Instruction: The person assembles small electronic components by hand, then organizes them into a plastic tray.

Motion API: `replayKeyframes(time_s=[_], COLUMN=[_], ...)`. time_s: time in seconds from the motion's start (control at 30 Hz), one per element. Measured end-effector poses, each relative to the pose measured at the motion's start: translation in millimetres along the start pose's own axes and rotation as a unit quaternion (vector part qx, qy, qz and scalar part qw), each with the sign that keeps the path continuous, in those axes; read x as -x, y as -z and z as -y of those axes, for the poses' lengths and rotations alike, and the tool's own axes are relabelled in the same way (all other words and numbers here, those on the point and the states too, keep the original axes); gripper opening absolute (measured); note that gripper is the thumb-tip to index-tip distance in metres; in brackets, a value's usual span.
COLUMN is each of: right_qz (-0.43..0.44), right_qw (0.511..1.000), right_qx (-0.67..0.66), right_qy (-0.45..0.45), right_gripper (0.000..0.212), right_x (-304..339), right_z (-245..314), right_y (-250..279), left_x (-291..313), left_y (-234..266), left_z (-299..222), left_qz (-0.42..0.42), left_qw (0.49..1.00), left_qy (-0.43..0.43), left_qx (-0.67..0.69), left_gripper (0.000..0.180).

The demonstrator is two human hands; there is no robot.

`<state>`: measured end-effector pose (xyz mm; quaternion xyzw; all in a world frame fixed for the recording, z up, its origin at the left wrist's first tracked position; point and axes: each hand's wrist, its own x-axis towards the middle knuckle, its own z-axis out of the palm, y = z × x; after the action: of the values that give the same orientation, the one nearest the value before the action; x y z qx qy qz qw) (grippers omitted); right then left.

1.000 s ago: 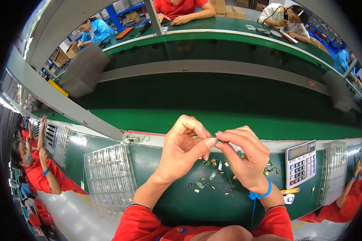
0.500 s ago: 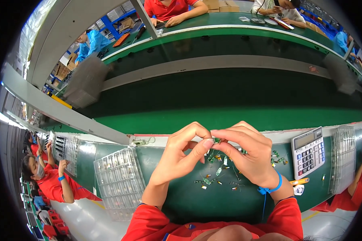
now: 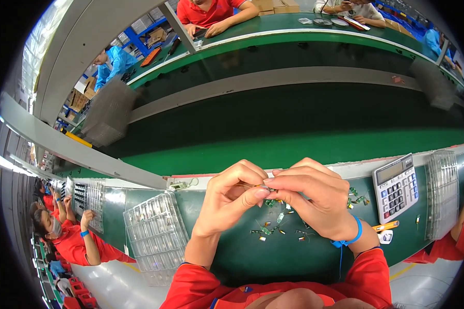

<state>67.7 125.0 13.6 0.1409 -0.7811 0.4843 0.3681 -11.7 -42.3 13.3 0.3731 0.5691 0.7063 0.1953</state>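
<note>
My left hand point(image 3: 227, 198) and my right hand point(image 3: 314, 198) meet fingertip to fingertip above the green work mat point(image 3: 232, 262). Both are closed in a pinch on one small circuit board point(image 3: 271, 189), mostly covered by my fingers. A thin orange wire seems to show by the left fingertips. Below and beside my hands lie loose small green circuit boards point(image 3: 280, 218) with short wires and little metal parts. A blue wrist strap point(image 3: 351, 238) with a cord circles my right wrist.
Left of my hands stand stacked clear plastic trays point(image 3: 157, 232). A calculator point(image 3: 395, 188), an orange-handled tool point(image 3: 385, 226) and another clear tray stack point(image 3: 442, 195) are to the right. A green conveyor belt point(image 3: 273, 147) runs beyond; co-workers sit around.
My left fingers have drawn closer around the small board, and a thin orange wire now shows by them. The right hand keeps its pinch. The whole view has shifted slightly.
</note>
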Motion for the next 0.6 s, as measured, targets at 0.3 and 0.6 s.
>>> replayKeyframes(time_s=[0.3, 0.6], right_qz=[0.008, 0.009], right_qw=[0.999, 0.999], right_qx=[-0.035, -0.037], right_qy=[0.002, -0.035], right_gripper=[0.02, 0.022], right_x=[-2.5, -6.3], right_z=[3.6, 2.4], right_y=[2.5, 4.1], left_x=[-2.4, 1.6], left_y=[3.2, -0.7], left_z=[2.2, 1.8], left_qz=[0.022, -0.04], left_qw=[0.999, 0.999], left_qy=[-0.023, -0.001], left_qx=[0.033, 0.022], left_gripper=[0.008, 0.008])
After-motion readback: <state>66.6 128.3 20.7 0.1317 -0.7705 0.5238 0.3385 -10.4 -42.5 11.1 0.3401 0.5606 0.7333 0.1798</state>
